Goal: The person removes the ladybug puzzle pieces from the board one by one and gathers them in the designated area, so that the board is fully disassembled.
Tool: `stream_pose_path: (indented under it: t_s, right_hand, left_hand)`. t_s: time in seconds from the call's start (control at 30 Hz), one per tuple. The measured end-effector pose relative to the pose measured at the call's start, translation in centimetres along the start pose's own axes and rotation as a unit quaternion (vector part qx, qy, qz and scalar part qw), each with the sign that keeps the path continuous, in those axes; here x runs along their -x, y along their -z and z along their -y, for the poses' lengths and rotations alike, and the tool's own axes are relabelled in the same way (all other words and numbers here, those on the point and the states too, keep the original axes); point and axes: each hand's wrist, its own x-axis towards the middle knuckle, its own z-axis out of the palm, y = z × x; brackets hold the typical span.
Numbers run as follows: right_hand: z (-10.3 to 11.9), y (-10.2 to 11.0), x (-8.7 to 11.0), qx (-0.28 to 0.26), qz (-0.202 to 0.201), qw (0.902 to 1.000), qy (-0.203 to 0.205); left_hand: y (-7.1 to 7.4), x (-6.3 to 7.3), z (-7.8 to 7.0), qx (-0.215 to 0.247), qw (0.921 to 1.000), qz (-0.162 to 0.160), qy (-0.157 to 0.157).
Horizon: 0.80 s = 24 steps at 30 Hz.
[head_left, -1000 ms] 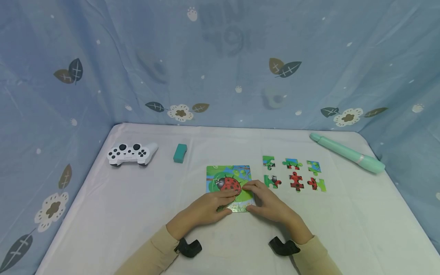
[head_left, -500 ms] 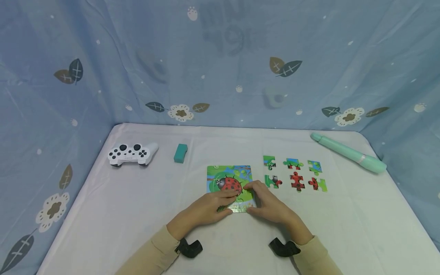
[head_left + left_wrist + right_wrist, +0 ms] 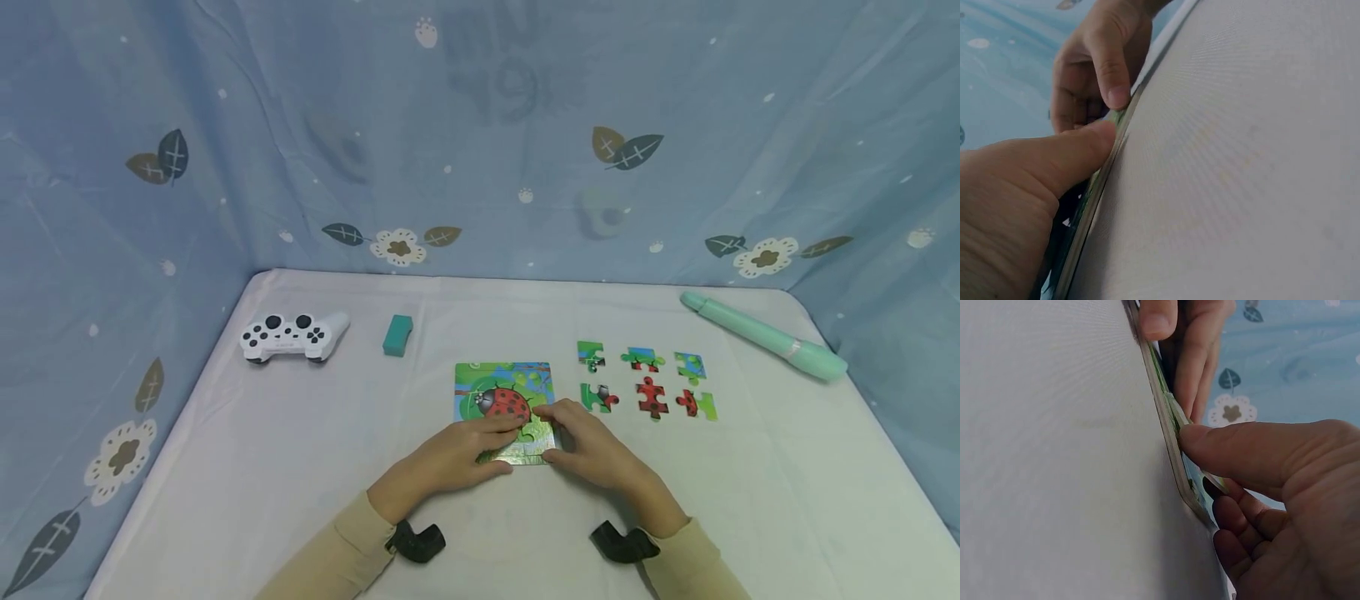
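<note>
A square ladybug puzzle (image 3: 510, 377) lies flat in its board near the middle of the table. My left hand (image 3: 459, 452) rests across its lower left part, fingers fairly straight on the picture and thumb by the near edge. At the lower right corner, my right hand (image 3: 588, 443) pinches a green puzzle piece (image 3: 1174, 407) between thumb and fingers. In the right wrist view, that piece is tilted slightly up from the board (image 3: 1171, 447). Several loose puzzle pieces (image 3: 652, 398) lie in two rows to the right. My left hand hides part of the picture.
A white game controller (image 3: 294, 337) sits at the back left, with a teal block (image 3: 397, 335) beside it. A mint-green wand-like object (image 3: 765, 336) lies along the back right edge. Blue patterned cloth (image 3: 480, 142) surrounds the white table (image 3: 337, 433) at the back and sides.
Both hands keep nearly the same place on the puzzle. The whole head view has shifted slightly. The loose pieces have not moved on the table.
</note>
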Motion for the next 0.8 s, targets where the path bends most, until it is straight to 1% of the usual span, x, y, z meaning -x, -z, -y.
stream_pose_path:
  t_s: [0.13,0.3,0.53,0.67,0.8]
  right_hand:
    - [-0.1,0.0,0.1,0.005,-0.002,1.0000,0.004]
    - [-0.1,0.1,0.3,0.007,-0.004,1.0000,0.002]
    - [0.0,0.5,0.5,0.000,-0.011,0.9999,-0.006]
    - [-0.3,0.9,0.6,0.002,-0.018,0.9998,0.002]
    - [-0.8,1.3,0.8,-0.011,-0.032,0.9993,0.016]
  left_hand:
    - [0.1,0.0,-0.1,-0.004,1.0000,0.003,-0.001]
    - [0.2,0.0,-0.1,-0.004,1.0000,-0.001,-0.008]
    - [0.3,0.1,0.2,-0.008,0.9992,-0.015,-0.035]
    - [0.3,0.2,0.5,-0.015,0.9985,-0.019,-0.049]
    - [0.3,0.2,0.8,-0.013,0.9986,-0.016,-0.049]
